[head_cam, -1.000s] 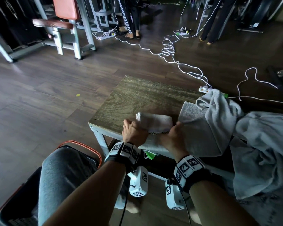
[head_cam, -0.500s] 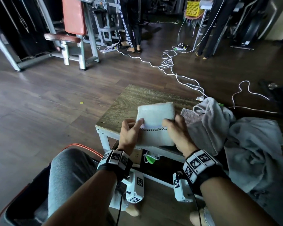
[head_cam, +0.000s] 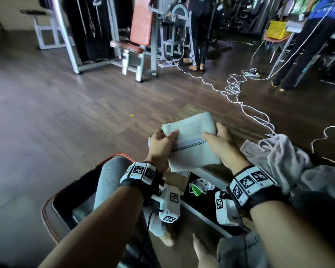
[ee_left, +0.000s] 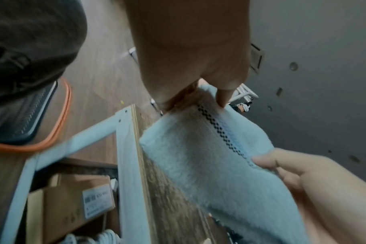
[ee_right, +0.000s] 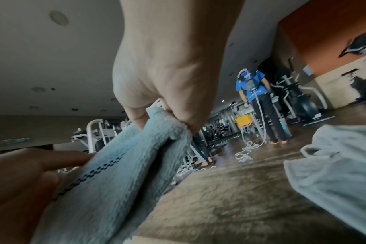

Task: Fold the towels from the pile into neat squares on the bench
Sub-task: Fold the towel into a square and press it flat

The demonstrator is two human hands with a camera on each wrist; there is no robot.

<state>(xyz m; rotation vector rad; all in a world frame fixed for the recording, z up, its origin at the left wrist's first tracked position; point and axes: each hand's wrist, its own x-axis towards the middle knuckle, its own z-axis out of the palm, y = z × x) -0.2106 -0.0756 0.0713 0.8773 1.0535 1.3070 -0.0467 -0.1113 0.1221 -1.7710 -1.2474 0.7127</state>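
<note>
So the folded white terry towel with the checkered stripe (head_cam: 191, 140) has come up off the wood-topped bench (head_cam: 238, 128) since a second ago, and now it's held mid-frame, tilted. Left hand (head_cam: 160, 146) pinches one side edge, right hand (head_cam: 219, 144) pinches the other. Looks fully folded, though blur hides the layers. I'd guess it gets set down next; the crumpled grey towel pile (head_cam: 284, 161) waits at right.

My left hand (ee_left: 190, 54) pinches the soft, pale blue folded towel (ee_left: 209, 148) above the brown wooden bench (ee_left: 153, 189); my right hand (ee_left: 316, 184) grips its other end.
</note>
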